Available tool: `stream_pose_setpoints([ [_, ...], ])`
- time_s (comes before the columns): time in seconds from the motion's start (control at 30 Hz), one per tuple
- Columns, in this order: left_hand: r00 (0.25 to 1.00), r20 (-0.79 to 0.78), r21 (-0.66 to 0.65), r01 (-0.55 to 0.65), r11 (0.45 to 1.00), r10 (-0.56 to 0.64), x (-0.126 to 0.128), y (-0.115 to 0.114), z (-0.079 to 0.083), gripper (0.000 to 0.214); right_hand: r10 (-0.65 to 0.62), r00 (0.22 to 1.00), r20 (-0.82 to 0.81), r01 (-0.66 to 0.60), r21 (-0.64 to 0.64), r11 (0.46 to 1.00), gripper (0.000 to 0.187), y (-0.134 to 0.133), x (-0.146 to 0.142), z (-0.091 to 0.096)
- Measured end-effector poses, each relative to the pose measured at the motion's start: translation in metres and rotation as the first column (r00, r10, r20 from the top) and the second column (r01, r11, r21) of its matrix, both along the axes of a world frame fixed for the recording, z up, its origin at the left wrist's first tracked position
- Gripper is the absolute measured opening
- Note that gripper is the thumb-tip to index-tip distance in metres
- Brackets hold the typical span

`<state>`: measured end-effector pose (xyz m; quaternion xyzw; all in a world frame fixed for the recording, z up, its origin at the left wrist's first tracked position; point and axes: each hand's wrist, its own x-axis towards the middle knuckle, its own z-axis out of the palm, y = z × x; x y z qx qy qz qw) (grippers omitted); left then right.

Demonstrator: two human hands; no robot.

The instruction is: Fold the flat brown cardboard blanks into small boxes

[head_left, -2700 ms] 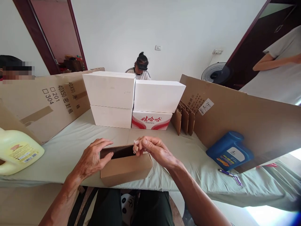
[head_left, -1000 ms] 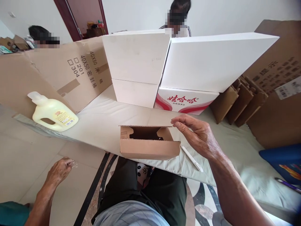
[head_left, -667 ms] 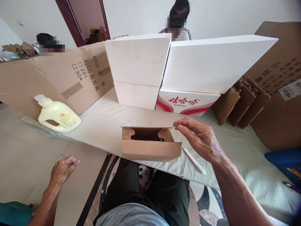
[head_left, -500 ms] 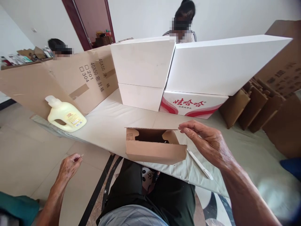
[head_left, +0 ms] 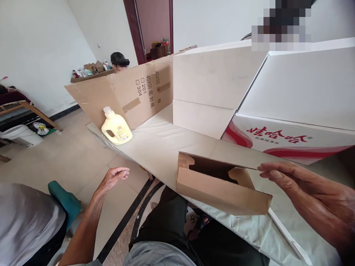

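Observation:
An open brown cardboard box (head_left: 222, 201) sits near the table's front edge, its top facing me and its inside dark. My right hand (head_left: 307, 195) is at the box's right end, fingers and thumb together on the corner of the upright far flap. Out to the left, my left hand (head_left: 112, 180) hangs over the floor beyond the table edge. Its fingers are loosely stretched, and I see nothing in them. A white, slim tool like a utility knife (head_left: 288, 236) lies on the cloth just right of the box, partly hidden behind it.
A pale yellow jug-shaped bottle (head_left: 118, 129) stands on the table's left. Behind it is a large cardboard carton (head_left: 133, 92). White cartons (head_left: 205, 81) are stacked at the back, with a red-printed carton (head_left: 277, 138) below. Another person (head_left: 119, 61) is behind; a grey sleeve (head_left: 30, 218) shows at lower left.
The view has swung left, so the table things appear farther right. My left hand's fingers have loosened from a pinch that showed a tiny bit of something. My right hand stays at the flap corner.

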<state>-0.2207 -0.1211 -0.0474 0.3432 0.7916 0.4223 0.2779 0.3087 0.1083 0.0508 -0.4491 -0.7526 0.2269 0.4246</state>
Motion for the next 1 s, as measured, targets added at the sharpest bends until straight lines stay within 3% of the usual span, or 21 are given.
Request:
stream_pose_setpoints([
  [0.13,0.998,-0.044,-0.094,-0.051,0.994,0.047,-0.007,-0.004,-0.005,0.074,0.028,1.000,0.005,-0.028,0.035,0.999,0.039,0.000,-0.002,0.001],
  [0.3,0.996,-0.051,-0.105,-0.082,0.991,0.077,-0.013,-0.008,-0.006,0.085,0.042,0.999,-0.012,-0.041,0.037,0.998,0.039,0.003,-0.002,-0.001],
  [0.5,0.987,-0.104,-0.008,-0.120,0.993,0.119,-0.016,-0.011,-0.004,0.035,0.038,0.999,0.003,-0.038,0.018,0.999,0.042,0.003,-0.003,0.001],
  [0.57,0.986,-0.094,0.035,-0.135,0.990,0.138,-0.016,-0.012,-0.003,0.030,0.035,0.999,0.001,-0.035,0.014,0.999,0.043,0.003,-0.003,0.002],
  [0.8,0.992,0.072,0.102,-0.108,0.989,0.101,-0.007,-0.012,0.005,0.056,0.048,0.999,-0.013,-0.048,0.010,0.999,0.042,0.004,-0.004,0.003],
  [1.0,0.989,0.103,0.109,-0.119,0.987,0.108,-0.004,-0.010,0.006,0.068,0.051,0.998,-0.042,-0.051,-0.015,0.999,0.043,0.004,-0.004,0.001],
])
